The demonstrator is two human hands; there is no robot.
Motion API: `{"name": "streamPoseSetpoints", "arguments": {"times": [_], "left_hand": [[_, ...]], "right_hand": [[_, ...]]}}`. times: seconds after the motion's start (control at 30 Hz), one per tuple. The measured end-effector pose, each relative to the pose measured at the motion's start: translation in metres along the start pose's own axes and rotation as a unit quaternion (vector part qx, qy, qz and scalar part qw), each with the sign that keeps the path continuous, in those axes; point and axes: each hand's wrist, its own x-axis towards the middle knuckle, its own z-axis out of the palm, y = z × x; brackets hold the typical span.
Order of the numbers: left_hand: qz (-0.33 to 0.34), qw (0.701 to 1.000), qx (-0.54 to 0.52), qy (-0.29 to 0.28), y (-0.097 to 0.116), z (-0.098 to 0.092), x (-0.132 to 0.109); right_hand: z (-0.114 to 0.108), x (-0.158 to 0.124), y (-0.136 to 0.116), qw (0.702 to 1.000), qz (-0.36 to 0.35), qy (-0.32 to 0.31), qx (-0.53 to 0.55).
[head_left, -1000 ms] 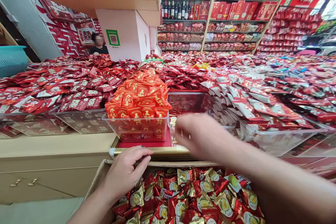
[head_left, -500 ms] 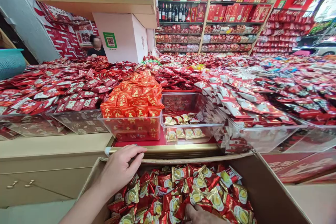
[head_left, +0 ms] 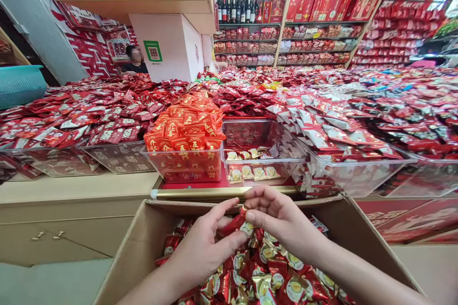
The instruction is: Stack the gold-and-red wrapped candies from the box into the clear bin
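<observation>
A red and gold wrapped candy (head_left: 234, 224) is held between my two hands above a cardboard box (head_left: 123, 248). My left hand (head_left: 209, 243) is closed round its left part, the thumb lying along the near side. My right hand (head_left: 274, 212) pinches its right end between thumb and fingertips. Below, several candies in the same wrapper (head_left: 265, 252), each printed with a yellow fruit, fill the box. Part of that heap is hidden behind my hands and forearms. Just beyond the box, a clear plastic bin (head_left: 265, 164) holds a few of these candies in a row.
Left of that bin stands another clear bin with orange-red packets (head_left: 186, 128). White and red packets (head_left: 322, 126) heap up on the right. A gold edge strip (head_left: 200, 193) runs behind the box. A person (head_left: 136, 62) is at the back left, near a white pillar (head_left: 157, 47).
My left hand has come from the box's far left edge to the middle. My right hand has risen out of the heap, and a candy is now held between both hands.
</observation>
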Motion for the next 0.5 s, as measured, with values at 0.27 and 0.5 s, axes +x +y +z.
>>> {"name": "streamPoseSetpoints", "arguments": {"times": [0.27, 0.5], "left_hand": [[-0.015, 0.993, -0.114, -0.021, -0.006, 0.001, 0.004], [-0.033, 0.993, -0.111, -0.009, -0.011, -0.003, -0.001]], "right_hand": [[0.001, -0.002, 0.014, 0.981, 0.111, 0.031, 0.158], [-0.009, -0.007, 0.015, 0.992, 0.096, -0.059, 0.059]]}}
